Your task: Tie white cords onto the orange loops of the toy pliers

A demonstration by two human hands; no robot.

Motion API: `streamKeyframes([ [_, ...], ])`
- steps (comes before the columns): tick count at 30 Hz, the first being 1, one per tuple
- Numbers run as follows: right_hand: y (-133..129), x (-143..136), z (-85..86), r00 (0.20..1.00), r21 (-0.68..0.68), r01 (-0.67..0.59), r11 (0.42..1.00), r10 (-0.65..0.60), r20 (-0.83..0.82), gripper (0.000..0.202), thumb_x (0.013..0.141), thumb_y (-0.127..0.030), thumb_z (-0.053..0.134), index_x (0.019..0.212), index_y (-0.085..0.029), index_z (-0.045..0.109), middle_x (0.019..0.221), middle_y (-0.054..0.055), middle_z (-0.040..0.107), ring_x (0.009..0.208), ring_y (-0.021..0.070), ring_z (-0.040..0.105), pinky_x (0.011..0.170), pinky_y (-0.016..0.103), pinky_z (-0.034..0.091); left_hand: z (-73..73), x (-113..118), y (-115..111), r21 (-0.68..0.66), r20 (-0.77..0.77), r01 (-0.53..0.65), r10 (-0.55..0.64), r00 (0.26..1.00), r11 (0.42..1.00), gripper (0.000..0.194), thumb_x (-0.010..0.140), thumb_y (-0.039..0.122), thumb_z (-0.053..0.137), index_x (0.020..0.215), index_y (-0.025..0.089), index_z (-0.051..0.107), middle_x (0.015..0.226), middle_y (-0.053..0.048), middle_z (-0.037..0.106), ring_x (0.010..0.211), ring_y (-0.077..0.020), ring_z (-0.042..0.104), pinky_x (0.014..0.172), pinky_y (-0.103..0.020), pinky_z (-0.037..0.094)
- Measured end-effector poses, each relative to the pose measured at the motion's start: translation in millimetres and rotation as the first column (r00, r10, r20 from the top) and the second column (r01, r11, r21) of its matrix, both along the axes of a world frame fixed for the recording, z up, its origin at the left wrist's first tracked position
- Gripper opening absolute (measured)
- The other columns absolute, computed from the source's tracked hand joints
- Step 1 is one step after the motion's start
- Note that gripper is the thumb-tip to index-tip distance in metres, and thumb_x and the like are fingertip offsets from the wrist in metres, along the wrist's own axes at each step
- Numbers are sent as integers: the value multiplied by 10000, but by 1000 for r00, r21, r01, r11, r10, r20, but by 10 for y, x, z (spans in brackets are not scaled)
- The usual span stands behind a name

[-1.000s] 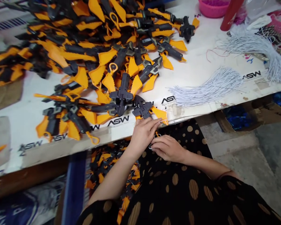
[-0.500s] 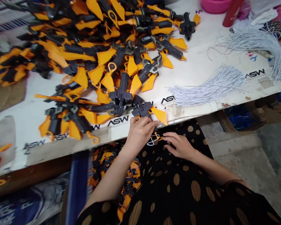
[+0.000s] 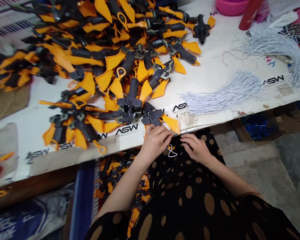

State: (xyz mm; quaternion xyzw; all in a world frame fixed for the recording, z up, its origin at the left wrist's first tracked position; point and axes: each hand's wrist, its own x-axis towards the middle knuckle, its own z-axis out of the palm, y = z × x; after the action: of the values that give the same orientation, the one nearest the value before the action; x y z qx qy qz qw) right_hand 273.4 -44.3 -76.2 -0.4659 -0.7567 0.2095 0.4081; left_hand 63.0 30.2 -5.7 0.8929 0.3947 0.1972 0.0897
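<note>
At the table's front edge lies a dark grey and orange plastic toy (image 3: 153,117), one orange wing pointing right. My left hand (image 3: 157,138) is closed at its near end, pinching a thin white string (image 3: 172,152) whose loop hangs below the fingers. My right hand (image 3: 195,146) is just right of the string, thumb and forefinger close together; whatever they hold, if anything, is too small to make out. A bundle of white strings (image 3: 225,95) lies on the table to the right.
Many similar toys (image 3: 90,53) are heaped over the left and middle of the white-covered table (image 3: 210,63). Farther right are another string bundle (image 3: 272,46), a red cylinder (image 3: 250,15) and a pink basin (image 3: 231,7). More toys fill a crate (image 3: 82,196) below.
Both hands have shifted slightly right and up. The white string loop has moved right and now hangs lower from my left fingers, and the right hand's fingertips have drawn closer together.
</note>
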Motion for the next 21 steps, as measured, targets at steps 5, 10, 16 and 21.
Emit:
streamKeyframes([
  [5, 42, -17, 20, 994, 1, 105, 995, -105, -9, 217, 1002, -199, 546, 1184, -220, 663, 1198, 85, 713, 1077, 177, 705, 838, 281, 606, -18, 92, 21, 55, -11, -124, 125, 992, 991, 176, 987, 275, 577, 875, 204, 693, 833, -19, 711, 807, -189, 639, 857, -407, 339],
  [10, 150, -31, 102, 972, -23, 233, 972, -233, -19, 230, 1010, -206, 523, 1194, -207, 661, 1241, 95, 694, 1013, 171, 720, 759, 255, 602, -24, 157, 29, 30, -31, -30, 31, 999, 999, 202, 1000, 268, 557, 858, 201, 685, 818, -23, 697, 809, -191, 620, 846, -397, 361],
  [16, 309, -134, 138, 962, -25, 252, 968, -247, 114, 218, 1028, -249, 509, 1169, -223, 674, 1287, 70, 685, 945, 169, 725, 658, 238, 559, -77, 172, 142, -36, 2, -42, 42, 999, 998, 217, 985, 362, 583, 1105, 234, 710, 1320, -98, 670, 1244, -284, 562, 1036, -472, 362],
  [21, 351, -60, 178, 951, -193, 223, 956, -256, -171, 157, 1032, -283, 482, 1018, -222, 626, 1200, 72, 681, 726, 121, 696, 599, 237, 530, -98, 194, 206, -188, 3, 12, -12, 1000, 982, 466, 1058, 366, 383, 1499, 224, 438, 1462, -86, 593, 1427, -247, 447, 1210, -506, 235],
])
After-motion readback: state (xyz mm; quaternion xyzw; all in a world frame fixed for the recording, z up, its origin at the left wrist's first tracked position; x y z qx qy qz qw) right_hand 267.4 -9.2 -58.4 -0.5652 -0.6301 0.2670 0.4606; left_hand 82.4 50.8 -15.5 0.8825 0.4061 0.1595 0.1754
